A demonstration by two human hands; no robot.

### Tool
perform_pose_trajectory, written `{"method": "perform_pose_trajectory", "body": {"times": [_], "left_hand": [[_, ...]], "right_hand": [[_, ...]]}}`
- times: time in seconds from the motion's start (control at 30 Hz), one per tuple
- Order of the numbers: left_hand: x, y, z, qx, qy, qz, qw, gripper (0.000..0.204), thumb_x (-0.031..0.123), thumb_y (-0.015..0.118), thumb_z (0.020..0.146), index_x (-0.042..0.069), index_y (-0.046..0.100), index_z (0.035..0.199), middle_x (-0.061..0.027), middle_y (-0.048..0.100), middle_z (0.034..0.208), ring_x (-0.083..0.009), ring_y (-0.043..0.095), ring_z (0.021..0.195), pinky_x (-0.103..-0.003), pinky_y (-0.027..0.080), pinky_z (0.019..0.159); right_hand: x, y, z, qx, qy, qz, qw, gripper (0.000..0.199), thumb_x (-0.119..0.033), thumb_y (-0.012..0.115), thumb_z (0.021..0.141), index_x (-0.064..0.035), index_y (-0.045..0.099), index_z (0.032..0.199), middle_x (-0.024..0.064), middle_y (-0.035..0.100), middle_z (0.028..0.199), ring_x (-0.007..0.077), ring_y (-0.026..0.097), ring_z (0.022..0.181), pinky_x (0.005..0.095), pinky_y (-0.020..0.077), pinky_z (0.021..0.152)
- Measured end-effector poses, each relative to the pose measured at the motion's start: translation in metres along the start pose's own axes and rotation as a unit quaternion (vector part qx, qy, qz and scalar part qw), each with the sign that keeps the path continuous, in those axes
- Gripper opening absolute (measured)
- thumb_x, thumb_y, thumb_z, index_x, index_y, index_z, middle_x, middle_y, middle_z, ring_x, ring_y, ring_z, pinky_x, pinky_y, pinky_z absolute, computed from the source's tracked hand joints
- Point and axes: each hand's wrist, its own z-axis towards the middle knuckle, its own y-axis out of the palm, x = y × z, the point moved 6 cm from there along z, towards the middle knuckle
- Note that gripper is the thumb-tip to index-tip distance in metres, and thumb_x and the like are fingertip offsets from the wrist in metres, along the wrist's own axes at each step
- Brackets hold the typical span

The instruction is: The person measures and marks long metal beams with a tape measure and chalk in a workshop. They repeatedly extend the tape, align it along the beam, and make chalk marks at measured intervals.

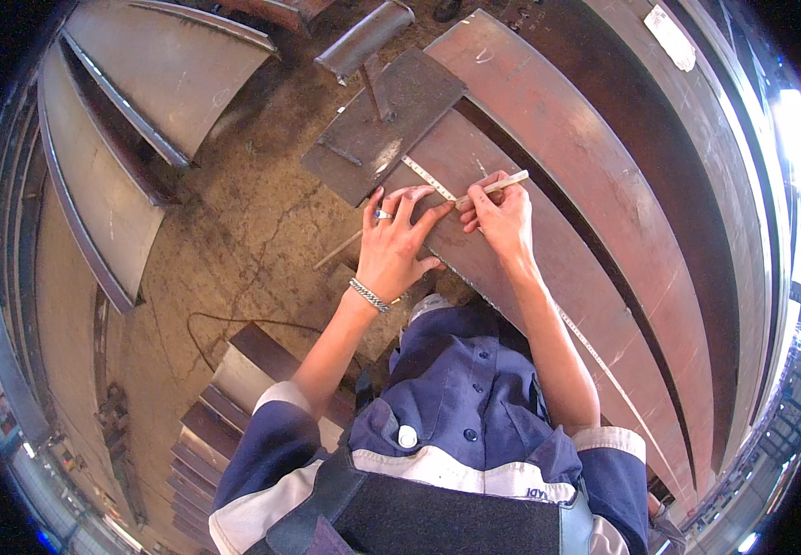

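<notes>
A steel beam (548, 242) with a dull reddish-brown face lies in front of me. Along it runs a white measuring tape (426, 176), showing again as a thin pale strip below my right forearm. My left hand (395, 242) rests at the beam's near edge, fingers spread, with the index fingertip against the tape. In my right hand (502, 217) is a pale marking stick (506, 182), pinched like a pen. Its tip meets the steel beside my left index finger, at the tape.
A dark steel plate with an upright bar and rounded crosspiece (365, 42) sits across the beam's far end. Another reddish beam (567, 111) lies parallel beyond a dark gap. Large steel sections (173, 69) stand at far left, and stacked steel pieces (211, 421) at lower left on stained concrete.
</notes>
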Motion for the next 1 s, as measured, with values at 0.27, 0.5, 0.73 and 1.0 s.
{"method": "perform_pose_trajectory", "body": {"times": [0.27,0.5,0.73,1.0], "left_hand": [[-0.002,0.001,0.0,-0.003,-0.003,-0.009,1.0,0.087,0.031,0.087,0.048,0.027,0.054,0.128,0.0007,0.047,0.131,-0.0218,0.042,0.125,-0.048,0.024,0.111],[0.001,-0.002,0.0,0.003,0.0,-0.02,1.0,0.086,0.031,0.086,0.048,0.027,0.055,0.127,0.0,0.047,0.132,-0.0223,0.041,0.126,-0.049,0.024,0.111],[0.001,-0.009,0.0,-0.012,-0.004,-0.009,1.0,0.086,0.031,0.086,0.049,0.027,0.054,0.128,0.0002,0.047,0.132,-0.0225,0.041,0.126,-0.049,0.023,0.112],[0.007,-0.008,0.004,-0.043,-0.016,0.001,0.999,0.085,0.031,0.087,0.05,0.027,0.055,0.128,0.0003,0.047,0.133,-0.0218,0.041,0.127,-0.046,0.022,0.113]], "right_hand": [[-0.006,0.002,0.001,0.001,-0.004,-0.024,1.0,0.012,-0.007,0.061,0.086,0.0032,0.056,0.08,0.0123,0.066,0.068,0.0138,0.063,0.055,0.0267,0.0532,0.046],[-0.012,0.001,0.004,0.056,-0.081,-0.132,0.986,0.011,-0.009,0.061,0.087,-0.0006,0.057,0.081,0.0084,0.066,0.064,0.0138,0.064,0.053,0.0264,0.0504,0.048],[-0.069,-0.037,-0.009,0.198,-0.233,-0.033,0.952,0.012,-0.009,0.062,0.091,0.0011,0.057,0.087,0.0093,0.067,0.07,0.012,0.065,0.06,0.0256,0.0543,0.052],[-0.056,-0.139,-0.041,0.273,-0.2,0.05,0.94,0.011,-0.009,0.057,0.094,0.0017,0.057,0.09,0.0131,0.067,0.077,0.0139,0.064,0.059,0.0269,0.0551,0.05]]}}
